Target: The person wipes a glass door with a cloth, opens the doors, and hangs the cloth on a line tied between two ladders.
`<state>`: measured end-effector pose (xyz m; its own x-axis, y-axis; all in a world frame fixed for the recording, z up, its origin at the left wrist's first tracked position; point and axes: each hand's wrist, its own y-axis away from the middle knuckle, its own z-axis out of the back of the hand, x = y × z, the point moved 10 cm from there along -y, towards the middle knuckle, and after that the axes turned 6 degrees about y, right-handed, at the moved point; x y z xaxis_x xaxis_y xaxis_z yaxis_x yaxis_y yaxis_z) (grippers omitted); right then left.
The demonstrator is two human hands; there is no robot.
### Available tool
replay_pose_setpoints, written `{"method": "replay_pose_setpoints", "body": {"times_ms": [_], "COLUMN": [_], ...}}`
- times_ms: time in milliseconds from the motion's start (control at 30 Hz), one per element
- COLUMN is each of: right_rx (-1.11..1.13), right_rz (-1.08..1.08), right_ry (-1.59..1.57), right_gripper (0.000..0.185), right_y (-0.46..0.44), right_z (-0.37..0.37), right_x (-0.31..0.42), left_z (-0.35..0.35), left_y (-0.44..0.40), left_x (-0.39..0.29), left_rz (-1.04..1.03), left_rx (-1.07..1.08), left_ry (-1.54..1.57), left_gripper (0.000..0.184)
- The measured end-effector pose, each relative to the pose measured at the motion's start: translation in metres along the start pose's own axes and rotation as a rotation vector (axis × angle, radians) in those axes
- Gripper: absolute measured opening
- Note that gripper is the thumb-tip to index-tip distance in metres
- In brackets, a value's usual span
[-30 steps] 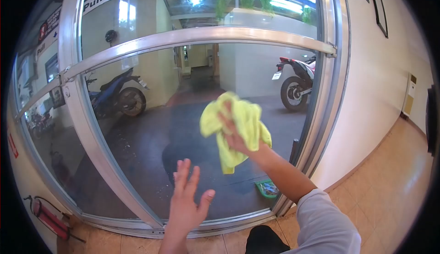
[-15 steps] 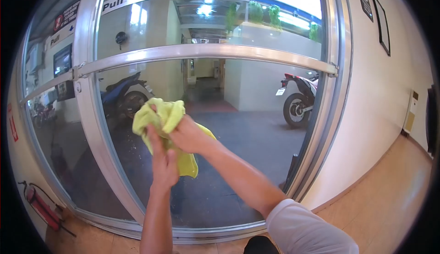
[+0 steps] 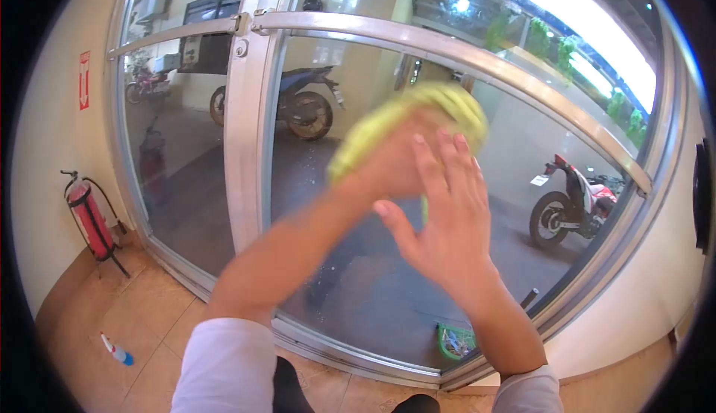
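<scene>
A yellow-green cloth [image 3: 455, 100], blurred by motion, is spread over the upper middle of the glass door's lower pane [image 3: 373, 286]. My left hand [image 3: 403, 156] holds it, reaching up from the lower left; its fingers are mostly hidden by the cloth and my other hand. Just in front of it and to the right, my right hand [image 3: 447, 215] is raised with its fingers apart and nothing in it. Its fingertips overlap the cloth in view, and whether they touch it I cannot tell.
A metal crossbar [image 3: 447, 39] spans the door above my hands. On the left stand a red fire extinguisher [image 3: 91, 223] and, on the tiled floor, a small white and blue bottle [image 3: 118, 351]. Behind the glass are motorcycles [image 3: 570, 204] and a green basket [image 3: 455, 341].
The cloth has passed from my right hand to my left, after both hands met at it. My right hand is now open. The view has turned left, showing the bottle on the floor.
</scene>
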<state>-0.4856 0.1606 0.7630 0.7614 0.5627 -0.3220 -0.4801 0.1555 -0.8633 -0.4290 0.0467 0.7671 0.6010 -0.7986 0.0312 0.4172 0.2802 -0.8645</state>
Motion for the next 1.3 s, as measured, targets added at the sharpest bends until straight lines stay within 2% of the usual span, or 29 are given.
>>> {"method": "replay_pose_setpoints", "body": {"times_ms": [33,67,100,133,233,333,367,467,533,600,767,800,833,900,933,967,1000,1033,1067,1100,1167,1233,1300], "right_rx": [0.006,0.011,0.012,0.006,0.004,0.031,0.044,0.067,0.095,0.085,0.228,0.252,0.278,0.302,0.271,0.237,0.177,0.181,0.102,0.023,0.018,0.020,0.058], "right_rz": [0.018,0.037,0.034,0.027,0.010,0.029,0.028,0.020,0.005,0.001,-0.072,-0.064,-0.058,-0.066,-0.088,-0.109,-0.124,-0.115,-0.121,-0.125,-0.110,-0.083,-0.124], "right_ry": [-0.010,-0.016,-0.025,-0.049,-0.084,-0.066,-0.079,-0.131,-0.166,-0.226,-0.231,-0.247,-0.262,-0.268,-0.262,-0.255,-0.236,-0.228,-0.231,-0.239,-0.254,-0.215,-0.170], "right_gripper": [0.068,0.068,0.068,0.069,0.068,0.066,0.065,0.062,0.061,0.061,0.068,0.068,0.069,0.069,0.068,0.066,0.066,0.066,0.066,0.067,0.066,0.065,0.063], "right_y": [0.000,0.000,0.003,0.005,0.015,0.028,0.031,0.038,0.052,0.071,0.141,0.152,0.160,0.166,0.164,0.161,0.155,0.150,0.141,0.135,0.131,0.133,0.142], "right_z": [-0.013,-0.022,-0.025,-0.026,-0.024,-0.027,-0.025,-0.032,-0.043,-0.056,-0.085,-0.088,-0.091,-0.093,-0.091,-0.089,-0.084,-0.081,-0.070,-0.060,-0.056,-0.050,-0.045], "right_x": [0.003,0.006,0.006,0.005,0.003,0.002,0.001,0.001,0.001,0.007,0.029,0.032,0.035,0.032,0.029,0.027,0.028,0.035,0.042,0.047,0.052,0.041,0.018], "left_z": [0.028,0.083,0.107,0.107,0.032,0.030,0.053,0.123,0.134,0.107,-0.057,-0.064,-0.067,-0.038,-0.031,-0.041,-0.037,-0.095,-0.118,-0.142,-0.185,-0.164,-0.108], "left_y": [0.012,0.033,0.061,0.093,0.165,0.142,0.115,0.046,0.047,0.092,0.341,0.353,0.349,0.324,0.305,0.274,0.218,0.194,0.168,0.148,0.151,0.180,0.189], "left_x": [0.042,0.061,0.085,0.102,0.079,0.075,0.079,0.104,0.111,0.114,0.106,0.102,0.108,0.116,0.115,0.118,0.069,0.085,0.063,0.041,0.008,0.005,0.039], "left_rz": [-0.005,0.192,0.253,0.318,0.285,0.224,0.148,0.217,0.262,0.339,0.678,0.767,0.771,1.042,1.086,0.842,0.702,0.582,0.489,0.383,0.093,-0.046,0.001], "left_rx": [-0.189,-0.367,-0.554,-0.643,-0.588,-0.475,-0.541,-0.674,-0.663,-0.686,-0.765,-0.783,-0.774,-1.036,-1.206,-0.991,-1.206,-1.072,-0.914,-0.709,-0.326,-0.131,-0.180], "left_ry": [-0.274,-0.390,-0.563,-0.549,-0.533,-0.512,-0.553,-0.567,-0.514,-0.473,-0.338,-0.307,-0.309,-0.347,-0.225,-0.512,-0.348,-0.525,-0.539,-0.538,-0.382,-0.247,-0.336], "left_gripper": [0.052,0.058,0.064,0.069,0.070,0.071,0.071,0.067,0.067,0.069,0.072,0.070,0.070,0.060,0.056,0.055,0.054,0.055,0.057,0.058,0.062,0.067,0.071]}}
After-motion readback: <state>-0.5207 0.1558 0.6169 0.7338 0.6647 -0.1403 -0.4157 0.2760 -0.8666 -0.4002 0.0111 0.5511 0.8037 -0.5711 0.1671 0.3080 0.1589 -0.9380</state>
